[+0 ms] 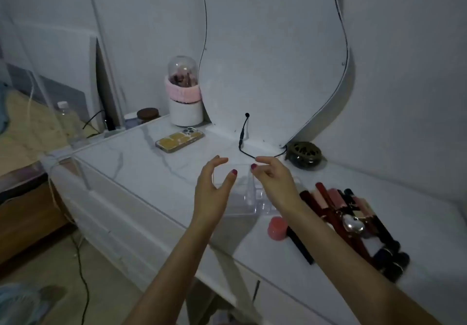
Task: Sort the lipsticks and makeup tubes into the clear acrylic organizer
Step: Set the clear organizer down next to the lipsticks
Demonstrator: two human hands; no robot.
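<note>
Acrylic organizer (242,198): one | left hand (211,193), right hand (274,181): both released, empty

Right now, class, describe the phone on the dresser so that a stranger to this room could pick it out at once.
Start at the big curvy mirror leaning on the wall behind the white marble dresser top. Left of its foot stands a white brush holder with a clear dome. Just in front of that lies the phone, flat and face down: the only flat slab there, with a yellow case and a camera cluster.
</note>
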